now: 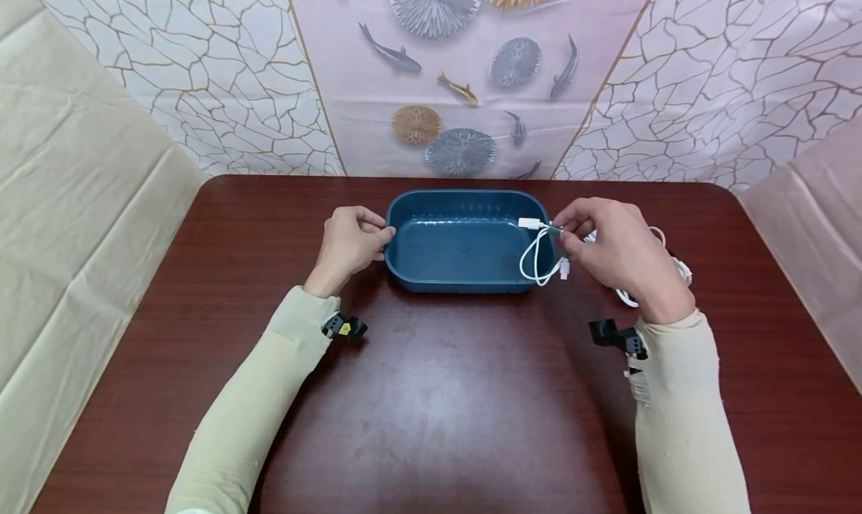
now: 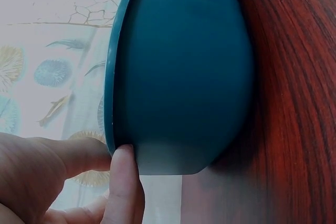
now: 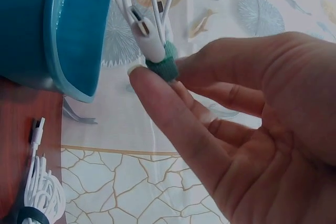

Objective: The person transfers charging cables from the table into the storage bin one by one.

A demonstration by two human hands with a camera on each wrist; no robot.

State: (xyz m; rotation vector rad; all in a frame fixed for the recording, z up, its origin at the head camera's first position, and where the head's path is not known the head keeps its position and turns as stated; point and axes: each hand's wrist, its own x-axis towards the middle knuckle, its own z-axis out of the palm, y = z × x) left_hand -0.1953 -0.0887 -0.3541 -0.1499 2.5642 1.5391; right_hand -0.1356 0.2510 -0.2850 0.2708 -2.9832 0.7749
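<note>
A blue plastic basin (image 1: 465, 286) stands on the table. My left hand (image 1: 352, 246) pinches its left rim between thumb and fingers; the left wrist view shows the thumb against the outside of the basin wall (image 2: 184, 77). Between thumb and fingertips my right hand (image 1: 616, 248) pinches a white USB cable (image 1: 528, 223), gathered by a green strap (image 3: 164, 69). The cable's loop and plug hang over the basin's right end in the head view. A second bundled white cable (image 3: 44, 192), with a dark strap, lies on the table near the basin.
The dark red wooden table (image 1: 431, 394) carries everything. More white cable (image 1: 626, 298) shows partly hidden behind my right hand. A patterned cloth (image 1: 465, 72) hangs at the table's back edge, and pale cloth (image 1: 74, 200) lines the left side.
</note>
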